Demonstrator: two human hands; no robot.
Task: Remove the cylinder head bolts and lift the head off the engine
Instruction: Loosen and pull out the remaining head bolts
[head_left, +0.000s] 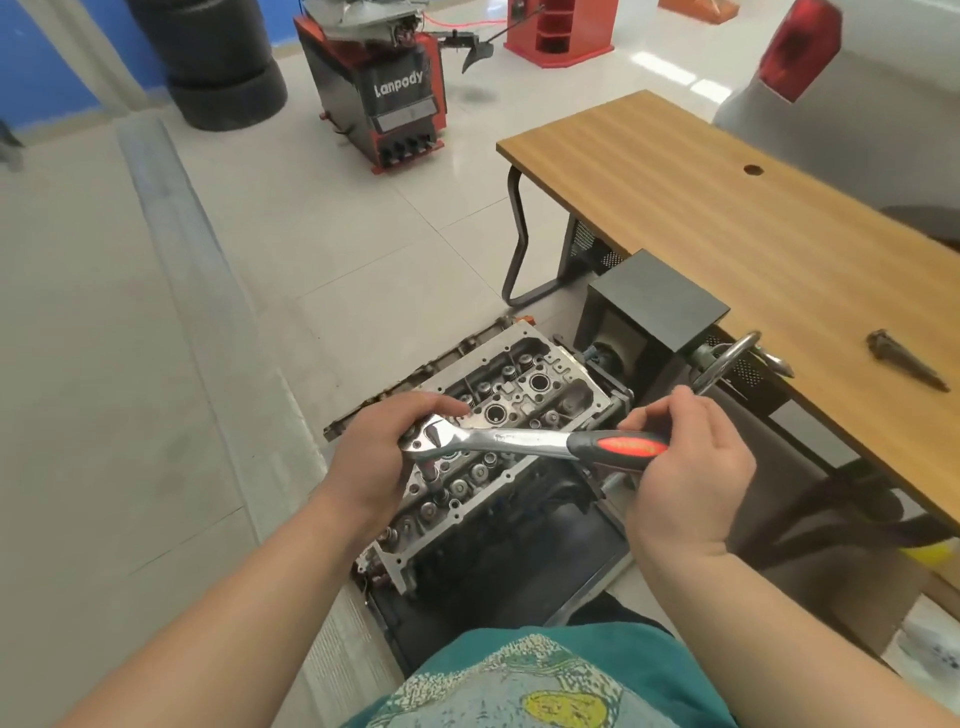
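Head view: cylinder head (519, 410), seemingly bolted

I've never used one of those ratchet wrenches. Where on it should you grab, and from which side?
Probably the black-and-red rubber handle at the far end of the ratchet wrench, as the right hand does, wrapping it from the right. It lies farthest from the socket on the cylinder head, so leverage is greatest. The left hand steadies the ratchet's head from the left.

Both forearms are seen bare, with no sleeves, gloves, watch or rings on the left hand (371, 457) or the right hand (685, 478). A teal shirt (524, 680) is worn, printed with a pale blue and white speckled pattern and a yellow patch outlined in green.
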